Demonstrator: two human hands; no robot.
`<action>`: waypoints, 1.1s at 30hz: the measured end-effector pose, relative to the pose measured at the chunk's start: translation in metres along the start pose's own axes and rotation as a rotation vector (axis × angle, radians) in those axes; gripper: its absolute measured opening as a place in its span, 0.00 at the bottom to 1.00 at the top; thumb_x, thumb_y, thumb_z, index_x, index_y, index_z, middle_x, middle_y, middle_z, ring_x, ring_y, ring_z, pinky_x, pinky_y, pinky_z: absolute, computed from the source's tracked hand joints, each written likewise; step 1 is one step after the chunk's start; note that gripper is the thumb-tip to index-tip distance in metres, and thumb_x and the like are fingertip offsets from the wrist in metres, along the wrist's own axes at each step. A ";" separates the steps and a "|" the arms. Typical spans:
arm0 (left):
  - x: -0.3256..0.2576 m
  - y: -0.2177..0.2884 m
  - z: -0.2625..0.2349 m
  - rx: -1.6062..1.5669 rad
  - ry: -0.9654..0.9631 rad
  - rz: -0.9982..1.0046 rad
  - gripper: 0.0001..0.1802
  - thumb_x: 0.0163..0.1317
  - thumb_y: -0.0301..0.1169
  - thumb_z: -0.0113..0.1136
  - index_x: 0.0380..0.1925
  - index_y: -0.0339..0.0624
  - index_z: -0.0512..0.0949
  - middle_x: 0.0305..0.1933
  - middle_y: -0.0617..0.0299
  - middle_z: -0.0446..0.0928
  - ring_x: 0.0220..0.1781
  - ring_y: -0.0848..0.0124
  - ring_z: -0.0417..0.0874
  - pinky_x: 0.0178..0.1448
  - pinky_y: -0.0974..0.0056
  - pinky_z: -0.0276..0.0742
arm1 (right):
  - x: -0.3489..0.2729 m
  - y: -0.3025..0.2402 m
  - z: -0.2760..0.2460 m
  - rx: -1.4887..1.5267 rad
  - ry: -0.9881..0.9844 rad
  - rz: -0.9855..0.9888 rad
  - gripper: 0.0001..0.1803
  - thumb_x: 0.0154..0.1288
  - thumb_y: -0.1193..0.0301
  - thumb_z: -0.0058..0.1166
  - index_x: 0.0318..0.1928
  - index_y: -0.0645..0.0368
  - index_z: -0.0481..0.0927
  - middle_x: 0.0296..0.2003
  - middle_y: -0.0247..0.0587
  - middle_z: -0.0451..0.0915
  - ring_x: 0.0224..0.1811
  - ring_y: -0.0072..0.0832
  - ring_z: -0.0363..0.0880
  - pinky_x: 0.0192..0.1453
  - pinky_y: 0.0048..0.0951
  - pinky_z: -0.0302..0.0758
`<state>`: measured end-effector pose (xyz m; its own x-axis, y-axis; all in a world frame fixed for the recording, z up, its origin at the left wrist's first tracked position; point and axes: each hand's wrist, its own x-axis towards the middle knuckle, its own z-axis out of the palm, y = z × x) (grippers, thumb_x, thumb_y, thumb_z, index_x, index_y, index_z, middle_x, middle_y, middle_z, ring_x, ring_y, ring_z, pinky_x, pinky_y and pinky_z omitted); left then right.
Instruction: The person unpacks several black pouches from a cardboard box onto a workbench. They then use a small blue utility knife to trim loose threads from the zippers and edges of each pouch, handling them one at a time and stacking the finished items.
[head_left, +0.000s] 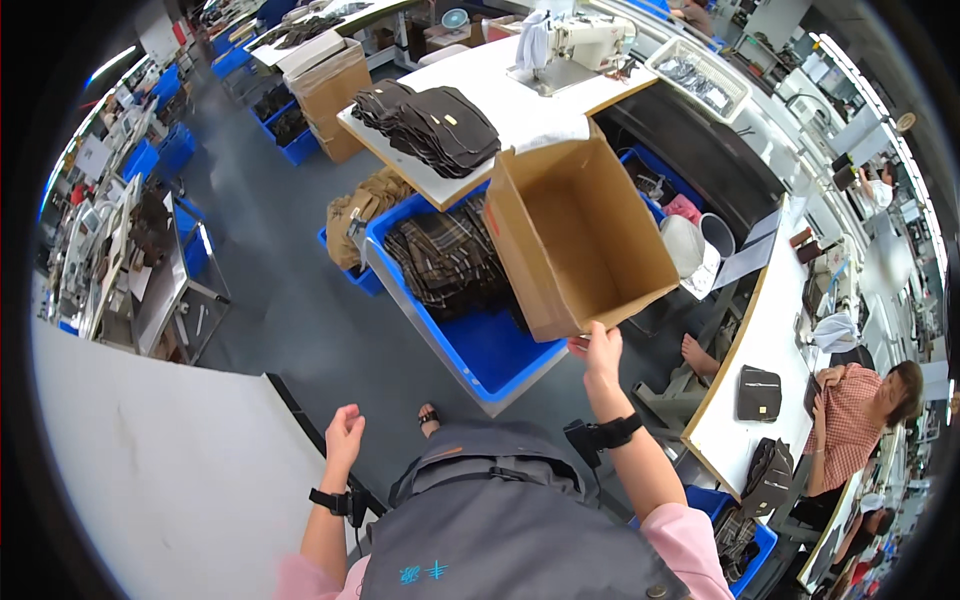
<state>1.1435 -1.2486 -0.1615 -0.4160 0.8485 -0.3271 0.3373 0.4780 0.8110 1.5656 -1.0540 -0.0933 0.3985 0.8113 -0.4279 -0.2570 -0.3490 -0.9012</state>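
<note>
My right hand [600, 352] is closed on the near rim of an open cardboard box [608, 215], with the thumb and fingers pinching the wall's edge. The box tilts toward me, and nothing shows inside it. It overlaps the right side of a large blue bin [490, 352]. Dark plaid fabric pieces [445, 255] lie stacked in the bin's far part, while its blue bottom shows at the near end. My left hand [345, 432] hangs in the air beside a white panel, fingers loosely curled together, with nothing visible in them.
Ahead stands a white table [470, 75] with stacked dark fabric pieces [430, 125] and a sewing machine [590, 45]. Brown cloth [365, 210] fills another bin left of the blue one. A co-worker [850, 420] sits at the right-hand table [720, 430]. A white panel [180, 450] stands at left.
</note>
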 end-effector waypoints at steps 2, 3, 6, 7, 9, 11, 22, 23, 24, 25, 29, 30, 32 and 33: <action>0.010 -0.027 -0.026 0.050 -0.016 0.053 0.19 0.63 0.29 0.61 0.53 0.35 0.74 0.50 0.50 0.81 0.49 0.64 0.84 0.54 0.62 0.78 | -0.009 0.005 0.038 -0.008 0.010 0.026 0.17 0.68 0.67 0.49 0.52 0.64 0.66 0.44 0.48 0.76 0.31 0.34 0.81 0.31 0.33 0.83; 0.019 -0.026 -0.034 0.065 -0.026 0.085 0.19 0.62 0.29 0.61 0.52 0.34 0.74 0.49 0.49 0.81 0.49 0.63 0.84 0.54 0.61 0.78 | -0.011 0.007 0.054 0.000 0.025 0.009 0.17 0.68 0.67 0.49 0.52 0.64 0.66 0.47 0.48 0.74 0.31 0.35 0.82 0.31 0.34 0.83; 0.044 -0.039 -0.074 0.112 -0.040 0.141 0.19 0.60 0.27 0.61 0.51 0.34 0.75 0.48 0.48 0.82 0.48 0.61 0.85 0.54 0.61 0.78 | -0.011 0.012 0.096 0.074 -0.003 0.001 0.19 0.69 0.66 0.50 0.55 0.63 0.66 0.50 0.44 0.73 0.37 0.34 0.82 0.37 0.35 0.84; 0.050 -0.043 -0.089 0.123 -0.045 0.137 0.19 0.61 0.27 0.61 0.51 0.34 0.74 0.48 0.48 0.82 0.48 0.61 0.85 0.54 0.61 0.78 | -0.012 0.012 0.112 0.091 -0.002 -0.018 0.20 0.70 0.65 0.50 0.55 0.63 0.66 0.50 0.43 0.73 0.39 0.34 0.82 0.39 0.35 0.84; 0.061 -0.050 -0.121 0.154 -0.019 0.139 0.19 0.61 0.26 0.60 0.52 0.34 0.74 0.47 0.48 0.82 0.47 0.61 0.85 0.53 0.60 0.78 | -0.014 0.017 0.141 0.114 0.006 -0.054 0.23 0.70 0.63 0.52 0.57 0.64 0.65 0.51 0.43 0.73 0.42 0.33 0.81 0.39 0.34 0.84; 0.067 -0.066 -0.149 0.152 0.006 0.138 0.18 0.61 0.26 0.59 0.52 0.34 0.74 0.47 0.48 0.82 0.47 0.61 0.84 0.52 0.60 0.79 | -0.009 0.022 0.167 0.120 0.025 -0.093 0.26 0.70 0.60 0.54 0.58 0.66 0.64 0.51 0.46 0.74 0.43 0.31 0.81 0.37 0.32 0.84; 0.062 -0.092 -0.194 0.215 0.000 -0.060 0.17 0.61 0.25 0.59 0.51 0.36 0.75 0.46 0.50 0.81 0.45 0.63 0.83 0.47 0.61 0.81 | -0.015 0.019 0.279 -0.222 -0.379 0.046 0.23 0.71 0.59 0.51 0.57 0.64 0.72 0.46 0.44 0.81 0.35 0.27 0.82 0.36 0.26 0.80; 0.067 -0.091 -0.196 0.213 -0.001 -0.064 0.17 0.61 0.24 0.59 0.51 0.36 0.75 0.46 0.50 0.81 0.45 0.63 0.83 0.47 0.61 0.81 | -0.016 0.022 0.291 -0.274 -0.360 -0.081 0.20 0.71 0.61 0.52 0.55 0.63 0.74 0.44 0.42 0.83 0.33 0.22 0.82 0.37 0.24 0.79; 0.073 -0.089 -0.198 0.210 -0.002 -0.068 0.16 0.62 0.24 0.58 0.51 0.36 0.75 0.46 0.50 0.81 0.45 0.63 0.83 0.47 0.62 0.81 | -0.016 0.022 0.300 -0.306 -0.383 -0.168 0.18 0.71 0.63 0.52 0.53 0.62 0.75 0.42 0.40 0.84 0.32 0.21 0.81 0.37 0.23 0.79; 0.079 -0.087 -0.199 0.207 -0.003 -0.071 0.16 0.62 0.24 0.58 0.51 0.36 0.75 0.46 0.50 0.81 0.44 0.63 0.83 0.46 0.62 0.82 | -0.016 0.021 0.309 -0.339 -0.406 -0.255 0.16 0.71 0.64 0.52 0.52 0.62 0.76 0.40 0.38 0.84 0.31 0.19 0.80 0.37 0.22 0.78; 0.118 -0.071 -0.209 0.211 0.013 -0.073 0.16 0.63 0.24 0.57 0.51 0.37 0.74 0.46 0.50 0.81 0.45 0.63 0.84 0.46 0.62 0.81 | -0.018 0.016 0.358 -0.445 -0.578 -0.421 0.13 0.70 0.65 0.52 0.49 0.58 0.79 0.34 0.38 0.85 0.29 0.23 0.81 0.37 0.27 0.77; 0.130 -0.068 -0.212 0.215 0.015 -0.074 0.16 0.63 0.24 0.57 0.51 0.37 0.74 0.46 0.50 0.81 0.45 0.63 0.84 0.46 0.62 0.81 | -0.020 0.015 0.374 -0.511 -0.611 -0.497 0.13 0.69 0.64 0.53 0.48 0.57 0.79 0.33 0.39 0.85 0.30 0.26 0.82 0.37 0.29 0.77; 0.151 -0.065 -0.228 0.227 0.033 -0.078 0.16 0.63 0.25 0.57 0.52 0.37 0.74 0.47 0.50 0.81 0.45 0.62 0.84 0.47 0.62 0.80 | -0.034 -0.002 0.410 -0.687 -0.715 -0.538 0.12 0.67 0.63 0.54 0.46 0.55 0.80 0.33 0.43 0.84 0.32 0.36 0.84 0.38 0.35 0.78; 0.165 -0.062 -0.233 0.227 0.026 -0.072 0.17 0.63 0.25 0.57 0.53 0.37 0.74 0.47 0.50 0.81 0.46 0.62 0.83 0.48 0.61 0.80 | -0.033 0.001 0.425 -0.701 -0.759 -0.518 0.12 0.67 0.62 0.54 0.44 0.55 0.80 0.33 0.45 0.84 0.34 0.39 0.84 0.39 0.37 0.78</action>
<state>0.8573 -1.1911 -0.1532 -0.4660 0.8059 -0.3651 0.4863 0.5781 0.6553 1.1783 -0.8816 -0.0508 -0.3794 0.9234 -0.0583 0.4228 0.1169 -0.8987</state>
